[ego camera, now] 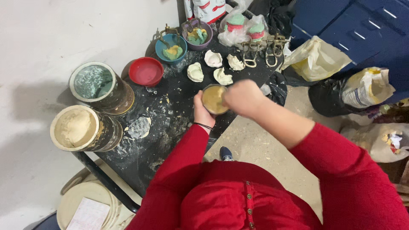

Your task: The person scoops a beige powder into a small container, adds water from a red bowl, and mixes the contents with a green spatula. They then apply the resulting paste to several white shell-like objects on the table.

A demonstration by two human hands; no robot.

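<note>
Work surface is a small dark table (pixel 170 127), its top heavily smeared and speckled with pale dried residue, standing against a light wall on a bare concrete floor. At the table's near right edge the left hand (pixel 201 111) is wrapped around the side of a small cup (pixel 214 99) of tan paste, fingers curled against its wall; a dark band sits on that wrist. The right hand (pixel 243 99) is closed above the cup's right rim, blurred; what it pinches cannot be told. Both sleeves are red. Just behind the cup, towards the far edge, lie four pale moulded casts (pixel 213 66). Behind those, along the far edge, several metal trays with loop handles (pixel 260 51) and a clear bag of pink and green models (pixel 245 25). At the far left corner stand a blue bowl (pixel 171 47) and a purple bowl (pixel 197 34), each holding yellow-green material, with a red bowl (pixel 146 71) just beside them. Along the left edge are two large tins, one of green powder (pixel 96 83) and one of cream powder (pixel 79 127). A white bucket lid (pixel 87 208) sits on the floor below the near corner. To the right of the table are blue cabinets (pixel 362 30) and several plastic bags (pixel 341 85) on the floor
</note>
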